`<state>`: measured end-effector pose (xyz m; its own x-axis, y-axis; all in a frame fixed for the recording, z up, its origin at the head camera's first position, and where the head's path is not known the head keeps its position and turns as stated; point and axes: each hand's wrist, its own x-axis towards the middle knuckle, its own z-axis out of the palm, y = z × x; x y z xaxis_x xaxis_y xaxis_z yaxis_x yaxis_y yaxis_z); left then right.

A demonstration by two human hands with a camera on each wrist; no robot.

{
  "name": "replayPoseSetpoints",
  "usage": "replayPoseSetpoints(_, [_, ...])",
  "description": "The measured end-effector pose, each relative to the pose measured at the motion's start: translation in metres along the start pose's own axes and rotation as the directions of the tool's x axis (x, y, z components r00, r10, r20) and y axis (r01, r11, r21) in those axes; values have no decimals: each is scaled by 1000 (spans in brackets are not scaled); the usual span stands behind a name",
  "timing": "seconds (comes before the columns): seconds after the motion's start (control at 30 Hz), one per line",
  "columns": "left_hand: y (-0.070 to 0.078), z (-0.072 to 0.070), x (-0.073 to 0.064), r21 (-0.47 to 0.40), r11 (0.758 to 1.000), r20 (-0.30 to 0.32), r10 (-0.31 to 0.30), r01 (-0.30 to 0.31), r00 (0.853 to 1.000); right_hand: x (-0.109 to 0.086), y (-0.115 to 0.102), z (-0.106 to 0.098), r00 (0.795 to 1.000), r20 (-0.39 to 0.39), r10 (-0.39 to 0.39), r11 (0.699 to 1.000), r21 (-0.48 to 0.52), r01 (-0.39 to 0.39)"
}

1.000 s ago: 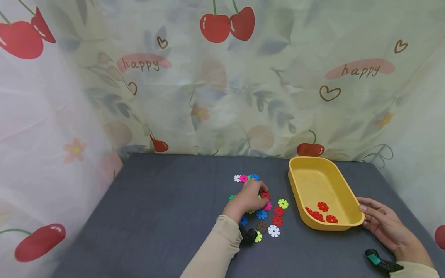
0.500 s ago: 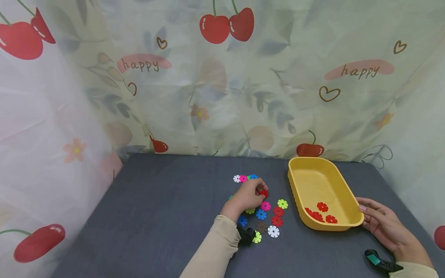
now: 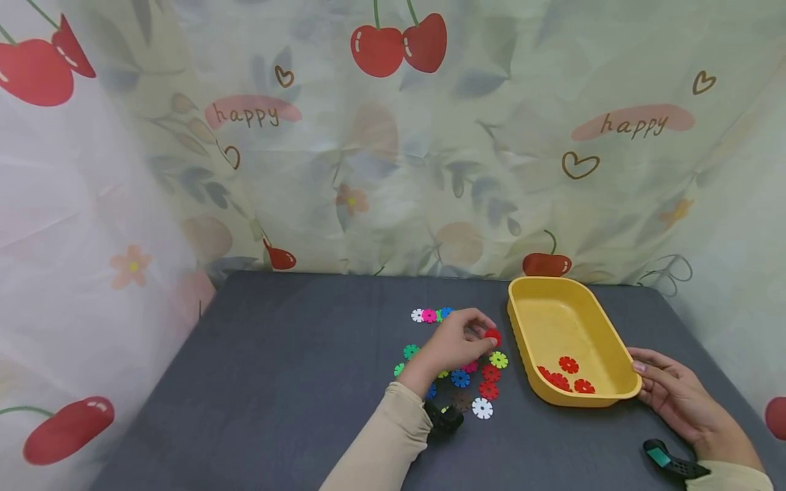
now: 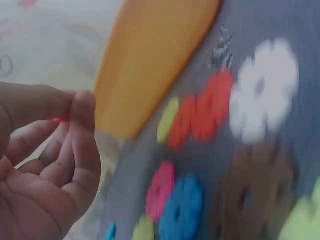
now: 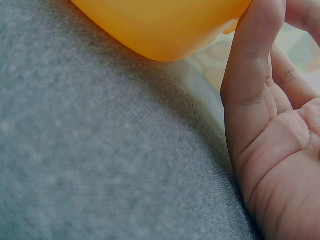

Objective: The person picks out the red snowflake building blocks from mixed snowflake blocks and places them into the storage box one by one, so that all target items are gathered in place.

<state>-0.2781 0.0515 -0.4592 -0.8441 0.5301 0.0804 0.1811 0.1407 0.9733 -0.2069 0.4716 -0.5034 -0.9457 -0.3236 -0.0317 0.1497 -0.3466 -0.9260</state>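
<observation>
My left hand (image 3: 459,341) pinches a red notched plastic disc (image 3: 493,336) between thumb and fingertips, raised above the table left of the yellow tray (image 3: 546,300). In the left wrist view only a sliver of that disc (image 4: 62,119) shows between the fingers. My right hand (image 3: 681,395) grips the tray's right rim near its front corner, thumb on the rim and fingers against the outside. Several red discs (image 3: 569,365) lie in the tray's front end. Beneath and around my left hand lie loose discs, among them a white disc (image 3: 482,408) and a blue disc (image 3: 460,378).
Two red discs (image 3: 489,391) and a yellow-green disc (image 3: 499,360) lie between my left hand and the tray. At the back is a short row with a white disc (image 3: 417,315). The dark grey table (image 3: 295,368) meets a patterned cloth (image 3: 368,170) behind.
My left hand has picked the red disc up from among the others and carried it right, toward the tray. My right hand and the tray have stayed in place.
</observation>
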Motion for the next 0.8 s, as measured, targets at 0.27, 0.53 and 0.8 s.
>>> replayPoseSetpoints(0.27, [10,28,0,-198,980,62,-15,27,998,1,0,1,1000,-29,-7,1000,-27,6])
replayPoseSetpoints(0.53, [13,50,-2,-319,942,60,-86,101,994,2,0,0,999,-38,2,999,-35,-4])
replayPoseSetpoints(0.8, [13,59,-3,-322,940,34,-103,109,994,1,0,-1,1000,-29,5,1000,-24,-5])
